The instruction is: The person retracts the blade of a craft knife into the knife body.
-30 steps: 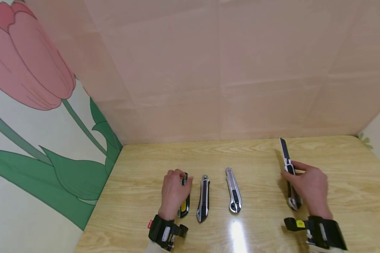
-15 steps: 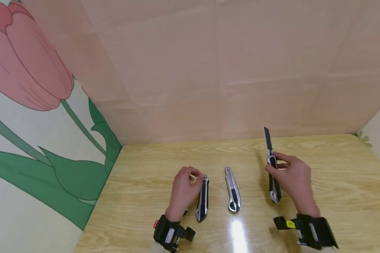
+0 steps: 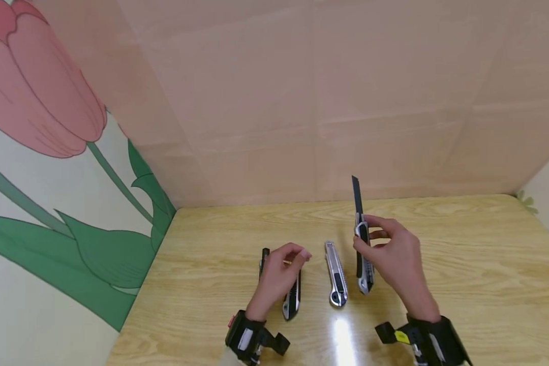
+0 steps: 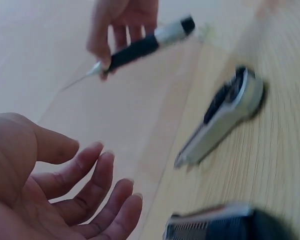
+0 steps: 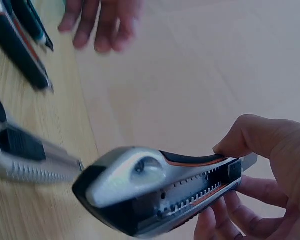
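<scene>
The right hand (image 3: 395, 256) held a utility knife (image 3: 361, 249) up off the tabletop (image 3: 476, 254), fingers (image 5: 250, 145) curled round the handle w/ the thumb on top near the slider; its dark blade (image 3: 356, 192) was pushed well out, pointing away toward the pink wall (image 3: 302, 101). It hung just right of the silver knife (image 3: 336, 274), apart from it, not yet set down.

The left hand (image 3: 281, 277) hovered palm-in over the black knife (image 3: 293, 297), its fingers (image 4: 97, 192) loosely spread & relaxed, pinching nothing. Couldn't tell if it brushed that knife; the left wrist view showed a gap. A fourth knife, the dark one (image 3: 264, 259), peeked out just left of that hand.

So by my reckoning: three knives lay in a rough row on the tabletop, roughly parallel, blades in as far as I could see. The held one was the odd one out, airborne, blade exposed, near the row's right end. What looked left: dealing w/ that blade & getting the knife down beside the silver one
</scene>
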Motion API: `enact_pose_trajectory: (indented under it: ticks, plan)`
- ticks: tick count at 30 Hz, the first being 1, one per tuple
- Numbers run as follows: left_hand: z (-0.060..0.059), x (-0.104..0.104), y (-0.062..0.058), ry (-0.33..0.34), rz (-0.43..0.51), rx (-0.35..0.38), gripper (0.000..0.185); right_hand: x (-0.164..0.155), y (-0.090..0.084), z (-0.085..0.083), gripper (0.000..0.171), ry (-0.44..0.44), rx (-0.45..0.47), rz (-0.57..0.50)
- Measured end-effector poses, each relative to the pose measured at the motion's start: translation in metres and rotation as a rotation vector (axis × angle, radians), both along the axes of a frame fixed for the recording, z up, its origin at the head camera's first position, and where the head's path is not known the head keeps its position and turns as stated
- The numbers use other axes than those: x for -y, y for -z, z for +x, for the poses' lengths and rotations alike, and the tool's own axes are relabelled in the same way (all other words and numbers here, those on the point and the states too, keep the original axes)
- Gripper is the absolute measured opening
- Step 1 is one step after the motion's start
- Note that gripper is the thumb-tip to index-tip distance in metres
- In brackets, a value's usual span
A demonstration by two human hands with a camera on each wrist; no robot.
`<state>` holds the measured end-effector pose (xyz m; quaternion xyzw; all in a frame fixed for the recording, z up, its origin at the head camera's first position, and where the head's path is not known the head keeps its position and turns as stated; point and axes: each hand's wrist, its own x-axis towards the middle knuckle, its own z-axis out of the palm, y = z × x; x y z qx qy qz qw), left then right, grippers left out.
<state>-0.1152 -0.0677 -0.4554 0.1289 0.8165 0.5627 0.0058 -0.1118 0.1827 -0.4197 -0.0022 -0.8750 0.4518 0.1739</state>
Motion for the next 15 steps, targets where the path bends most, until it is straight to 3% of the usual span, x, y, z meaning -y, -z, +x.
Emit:
enact_pose_trajectory:
  ticks: [9,15]
  plan:
    - [0.009,-0.024,-0.001,0.225,0.315,0.215,0.041,0.037,-0.005,0.01,0.044,-0.092,-0.022,-0.104]
    - [0.018,-0.032,-0.009,0.26,0.416,0.354,0.062,0.056,-0.007,0.015,0.043,-0.13,0.019,-0.159]
